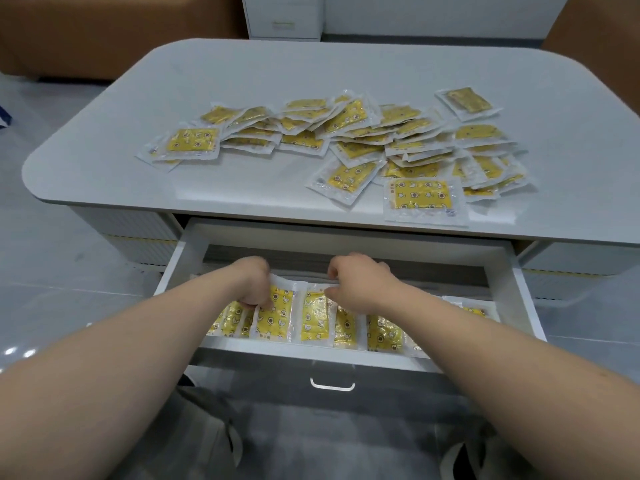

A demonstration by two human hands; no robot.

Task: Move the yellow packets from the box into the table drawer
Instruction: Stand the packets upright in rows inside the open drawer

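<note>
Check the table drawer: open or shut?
Open: drawer pulled out from under the table, yellow packets inside, left hand and right hand in it.

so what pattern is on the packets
Yellow with stars and moons; head view, nearest tabletop packet.

Floor (69, 265) is glossy pale grey tile, with a couple of bright glare spots (17, 353) from the lights down at the lower left. A pale grey table (242, 81) with rounded corners sits in the middle. Behind it on the left there's a brown-orange sofa (104, 36), and a small white drawer cabinet (284, 19) stands against the plain white wall (433, 15). Another brown upholstered piece (595, 29) pokes in at the top right. Lighting's even and soft, indoor.
</note>
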